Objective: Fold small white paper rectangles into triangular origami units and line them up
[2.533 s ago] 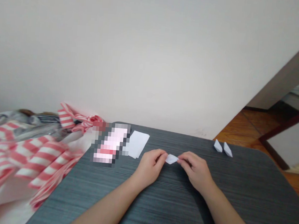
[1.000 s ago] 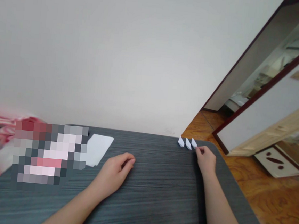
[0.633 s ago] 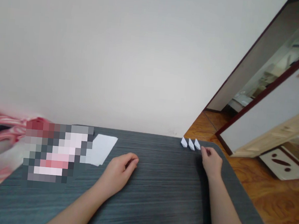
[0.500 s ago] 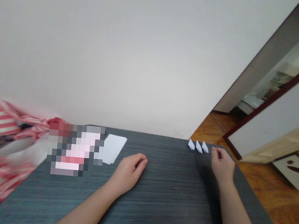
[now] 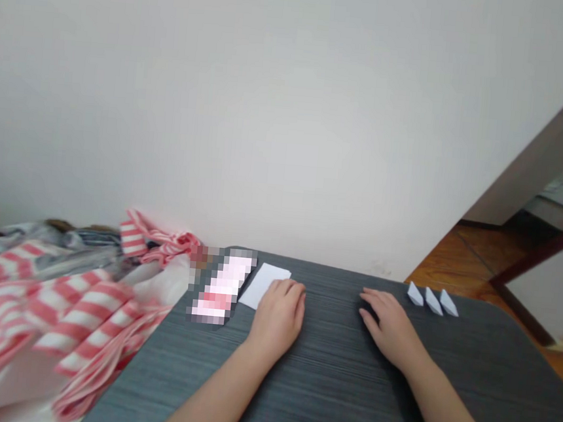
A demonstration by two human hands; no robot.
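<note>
Dark grey table (image 5: 334, 393) holds 1 pixelated object (image 5: 221, 286), too blurred to name, beside white paper sheet (image 5: 266, 285); 3 folded paper boats (image 5: 432, 301) lie near right hand (image 5: 392, 329). Left hand (image 5: 276, 322) is also empty, fingers (image 5: 289, 290) loosely open.

folded white paper boats (image 5: 433, 301): three, small, pointed, side by side and just apart, slanted in a row | spot: far right edge of dark grey table (image 5: 344, 400) | white paper sheet (image 5: 265, 285): flat, rectangular, unfolded, lying at far edge
</note>
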